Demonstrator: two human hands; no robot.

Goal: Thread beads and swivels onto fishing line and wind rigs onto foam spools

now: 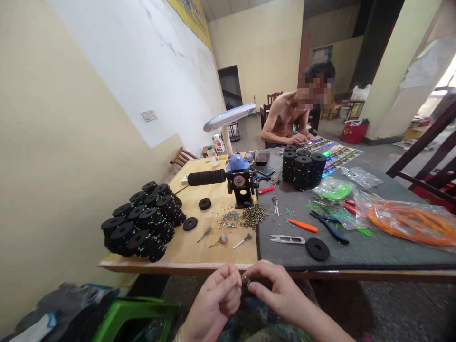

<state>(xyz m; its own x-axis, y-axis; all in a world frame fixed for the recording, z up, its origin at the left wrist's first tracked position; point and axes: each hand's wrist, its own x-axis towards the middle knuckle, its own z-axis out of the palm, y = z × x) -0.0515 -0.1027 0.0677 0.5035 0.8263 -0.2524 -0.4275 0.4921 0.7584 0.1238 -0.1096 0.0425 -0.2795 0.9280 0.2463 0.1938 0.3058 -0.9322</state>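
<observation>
In front of the table's near edge, my left hand (220,295) is closed in a pinch, with the fingers curled in. Its fingertips almost meet those of my right hand (273,289), which pinches a tiny dark, shiny piece (245,280) too small to name. Anything within the left pinch is hidden. Beyond my hands lie three small brush-like bundles, one of them a white-stemmed bundle (242,241). Behind them are a heap of brass-coloured beads (253,216) and a scatter of grey beads (231,216). Silver thread snips (288,239) rest beside a black foam ring (318,249).
Stacked black foam spools (137,223) fill the table's left side. A black winding device (239,185) and a lamp (231,118) stand mid-table. Blue-handled pliers (333,229), an orange tool (302,225) and bagged orange tubing (409,221) lie right. Another person (290,114) sits opposite.
</observation>
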